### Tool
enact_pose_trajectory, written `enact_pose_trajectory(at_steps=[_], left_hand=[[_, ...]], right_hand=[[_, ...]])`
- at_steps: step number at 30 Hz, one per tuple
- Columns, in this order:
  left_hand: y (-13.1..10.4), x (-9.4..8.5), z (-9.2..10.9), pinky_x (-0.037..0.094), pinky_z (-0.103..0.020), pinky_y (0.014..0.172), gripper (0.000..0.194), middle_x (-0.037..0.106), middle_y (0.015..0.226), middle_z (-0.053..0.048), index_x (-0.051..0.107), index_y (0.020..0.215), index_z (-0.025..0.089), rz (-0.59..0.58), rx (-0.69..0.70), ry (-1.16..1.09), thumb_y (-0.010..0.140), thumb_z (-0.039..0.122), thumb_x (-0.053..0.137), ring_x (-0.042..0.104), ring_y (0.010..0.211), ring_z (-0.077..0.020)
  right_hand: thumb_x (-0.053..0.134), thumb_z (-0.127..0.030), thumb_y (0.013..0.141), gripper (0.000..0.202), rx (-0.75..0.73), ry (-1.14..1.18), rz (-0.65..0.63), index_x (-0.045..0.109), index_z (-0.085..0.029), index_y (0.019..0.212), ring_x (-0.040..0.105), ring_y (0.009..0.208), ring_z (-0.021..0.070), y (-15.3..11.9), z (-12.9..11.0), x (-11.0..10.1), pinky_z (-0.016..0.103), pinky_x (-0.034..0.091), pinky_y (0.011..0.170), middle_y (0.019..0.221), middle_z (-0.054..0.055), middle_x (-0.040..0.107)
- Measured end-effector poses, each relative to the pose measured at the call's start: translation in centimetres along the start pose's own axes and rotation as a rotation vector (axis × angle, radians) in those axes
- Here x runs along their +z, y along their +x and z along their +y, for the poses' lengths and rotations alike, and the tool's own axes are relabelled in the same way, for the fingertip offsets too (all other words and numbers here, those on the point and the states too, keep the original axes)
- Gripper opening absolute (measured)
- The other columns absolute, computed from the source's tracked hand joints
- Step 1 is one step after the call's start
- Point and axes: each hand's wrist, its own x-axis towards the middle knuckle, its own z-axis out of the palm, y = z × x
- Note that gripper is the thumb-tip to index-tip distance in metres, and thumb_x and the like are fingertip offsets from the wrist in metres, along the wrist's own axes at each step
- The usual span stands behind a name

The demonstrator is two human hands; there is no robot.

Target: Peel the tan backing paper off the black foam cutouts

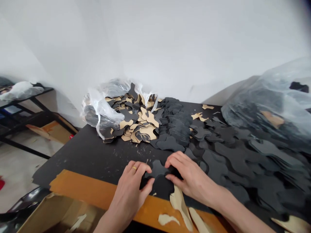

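Observation:
A flat black cut-out piece (158, 169) with wavy, lobed edges lies low over the table's front part, between my two hands. My left hand (136, 183) pinches its left edge with thumb and fingers; a ring shows on one finger. On the opposite edge, my right hand (186, 173) has thumb and fingers closed in the same way. Just beyond my hands is a dense row of overlapping black cut-outs (175, 124). Torn tan paper strips (179, 204) lie below my right hand.
An open plastic bag (107, 108) spills black and tan pieces (143, 127) at the back left. Loose black cut-outs (243, 155) cover the right side, beside a large filled bag (272, 103). Orange tape (85, 187) runs along the front edge, above a cardboard box (60, 213).

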Motion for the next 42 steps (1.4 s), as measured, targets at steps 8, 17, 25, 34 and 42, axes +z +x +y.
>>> enact_pose_trajectory(at_steps=[8,17,25,34,42], left_hand=[[0.2,0.1,-0.3,0.047,-0.037,0.078,0.02,0.061,0.093,-0.004,0.051,0.098,0.023,0.029,0.004,-0.058,0.082,0.011,0.056,0.056,0.09,-0.0243],[0.0,0.4,-0.3,0.046,-0.041,0.083,0.022,0.062,0.096,-0.004,0.051,0.097,0.023,0.047,-0.016,-0.067,0.079,0.011,0.058,0.056,0.092,-0.0255],[-0.1,0.3,-0.4,0.047,-0.034,0.081,0.028,0.061,0.095,-0.002,0.053,0.101,0.024,0.048,-0.068,-0.269,0.078,0.009,0.061,0.058,0.088,-0.0196],[0.0,-0.5,-0.8,0.051,-0.028,0.084,0.025,0.07,0.093,-0.001,0.062,0.104,0.023,-0.023,-0.222,-0.639,0.079,0.022,0.068,0.067,0.089,-0.0173],[0.3,-1.1,-1.2,0.051,-0.03,0.081,0.013,0.074,0.089,-0.004,0.066,0.087,0.021,0.029,-0.2,-0.621,0.083,0.032,0.063,0.069,0.087,-0.0211]], right_hand=[[0.063,0.0,0.08,0.037,0.104,0.23,0.012,0.051,-0.023,0.106,0.053,0.096,0.0187,-0.1,-0.3,0.2,0.033,0.047,0.085,0.1,0.001,0.056],[0.061,-0.001,0.076,0.05,0.145,0.357,0.037,0.049,-0.028,0.116,0.055,0.1,0.0163,-0.2,-0.1,1.4,0.031,0.046,0.088,0.115,0.001,0.053],[0.067,-0.001,0.072,0.054,0.145,0.388,0.071,0.052,-0.028,0.116,0.054,0.095,0.0145,-0.1,0.3,1.9,0.028,0.044,0.085,0.11,-0.001,0.056],[0.077,-0.013,0.071,0.016,0.133,0.458,0.091,0.064,-0.019,0.078,0.051,0.068,0.0119,0.5,0.7,1.1,0.024,0.04,0.064,0.076,-0.004,0.06],[0.061,-0.022,0.082,0.013,0.114,0.559,0.103,0.07,-0.014,0.089,0.063,0.054,0.0122,0.9,1.3,1.9,0.024,0.051,0.052,0.087,0.005,0.071]])
